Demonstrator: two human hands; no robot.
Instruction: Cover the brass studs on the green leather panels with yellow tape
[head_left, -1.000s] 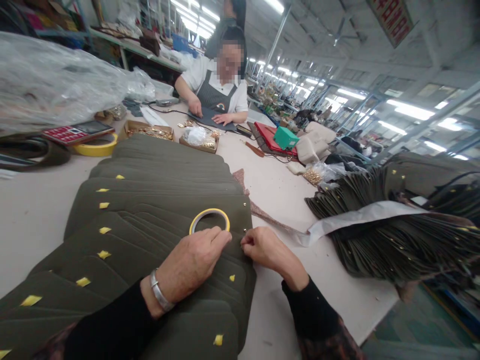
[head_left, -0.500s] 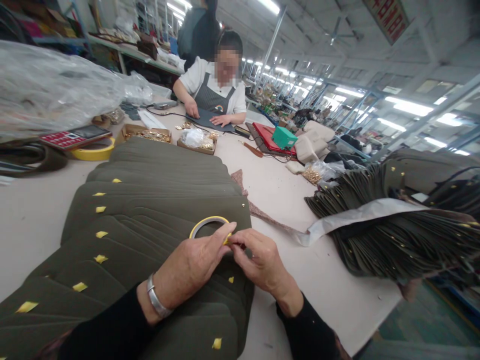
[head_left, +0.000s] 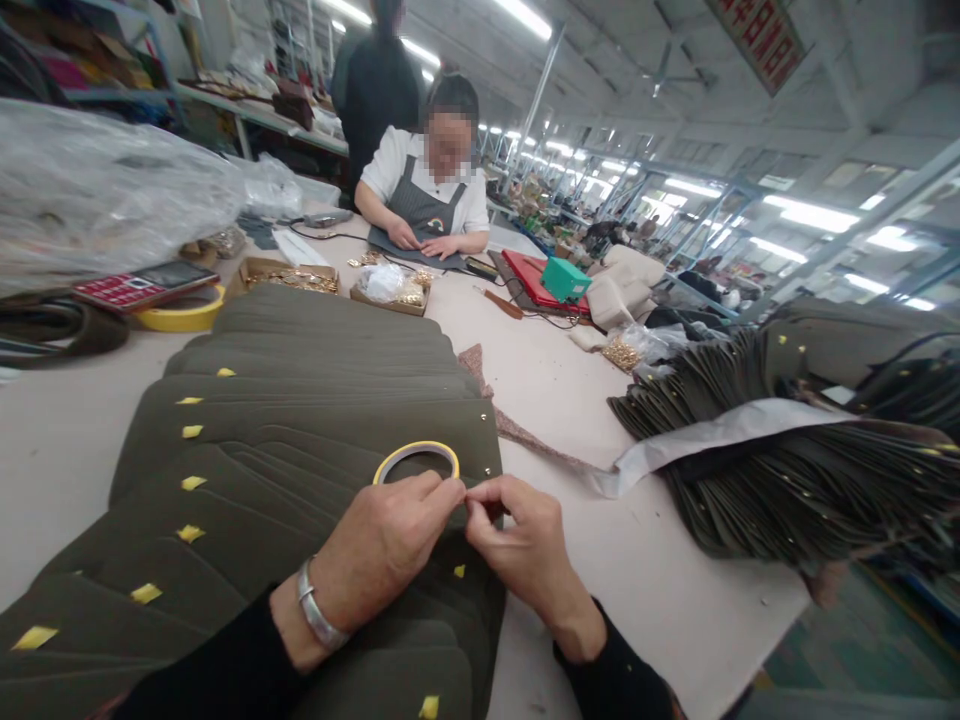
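My left hand (head_left: 390,545) is closed on a narrow roll of yellow tape (head_left: 412,448), whose ring stands up above the fingers. My right hand (head_left: 521,530) is pinched, its fingertips meeting the left ones at the roll's lower right edge; what lies between them is too small to see. Beneath both hands spreads a fanned stack of dark olive panels (head_left: 300,480). Several little yellow tape pieces (head_left: 193,483) dot the panels, and two small metal studs (head_left: 487,471) show near their right edge.
Across the table (head_left: 555,400) a co-worker (head_left: 427,200) handles a dark piece. Boxes of gold-coloured hardware (head_left: 289,277), another yellow tape roll (head_left: 182,312) and a red calculator (head_left: 142,285) lie beyond the stack. Further dark panels (head_left: 787,480) are heaped at right, crossed by a pale strip (head_left: 720,425).
Both hands have shifted slightly down, and my left fingers have curled in closer around the tape roll. A second stud on the panel edge now shows. The co-worker's hands have come closer together.
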